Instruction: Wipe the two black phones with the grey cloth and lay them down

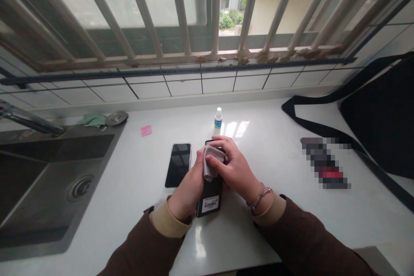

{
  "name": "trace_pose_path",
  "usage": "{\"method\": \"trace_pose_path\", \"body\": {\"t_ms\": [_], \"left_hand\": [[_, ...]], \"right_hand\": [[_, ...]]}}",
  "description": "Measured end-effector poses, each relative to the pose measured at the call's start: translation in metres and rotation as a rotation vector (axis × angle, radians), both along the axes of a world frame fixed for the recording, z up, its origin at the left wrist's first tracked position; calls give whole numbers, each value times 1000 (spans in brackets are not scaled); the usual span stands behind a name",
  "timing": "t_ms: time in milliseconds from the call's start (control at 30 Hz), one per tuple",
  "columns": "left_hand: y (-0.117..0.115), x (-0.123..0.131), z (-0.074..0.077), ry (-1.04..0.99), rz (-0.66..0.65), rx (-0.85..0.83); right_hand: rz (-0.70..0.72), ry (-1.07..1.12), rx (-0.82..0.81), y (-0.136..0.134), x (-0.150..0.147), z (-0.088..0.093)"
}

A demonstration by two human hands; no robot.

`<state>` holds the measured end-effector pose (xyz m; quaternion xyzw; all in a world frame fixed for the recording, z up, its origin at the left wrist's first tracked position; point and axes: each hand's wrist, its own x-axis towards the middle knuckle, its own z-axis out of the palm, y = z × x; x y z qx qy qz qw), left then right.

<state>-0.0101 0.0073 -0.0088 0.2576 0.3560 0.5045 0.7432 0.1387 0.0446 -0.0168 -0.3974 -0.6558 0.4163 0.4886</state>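
My two hands meet over the black device, which lies between them, long and narrow, with its lower end pointing back toward me. My left hand [187, 187] grips the black device [212, 190] along its left side, the thumb up by the grey cloth. My right hand [237, 168] comes in from the other side and has the grey cloth [209, 174] pinched, my thumb pressing it down on the upper part of the device and my fingers bent over toward the top edge. The lower part of the device sticks out below my hands, so its white label [210, 204] with a barcode is in plain sight. I can't tell whether the device rests on the white worktop [268, 133] or is held just above it.

Just beside my left hand, on its outer side, a phone [179, 164] lies flat with its dark screen up. A small white bottle [218, 119] stands upright beyond my hands, near the device's far end. A pink note [146, 130] lies farther left, toward the sink [54, 177]. Well off to my right are a black bag [381, 116] with its strap and a blurred-out item [325, 164].
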Motion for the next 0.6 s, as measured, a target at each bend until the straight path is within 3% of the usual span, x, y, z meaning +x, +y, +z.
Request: {"method": "trace_pose_path", "body": {"t_ms": [167,333,433,533,600], "left_hand": [[-4,-8,0,66,-87,-81],[-6,-7,7,66,-179,-227],[0,-7,15,-55,-60,-263],[10,-10,21,-153,152,-260],[16,-13,24,-169,260,-265]], "right_hand": [[8,84,-139,4,3,5],[-144,216,-380,5,6,7],[-193,320,-359,4,8,10],[-17,368,-284,1,11,16],[155,284,-195,-2,13,19]]}}
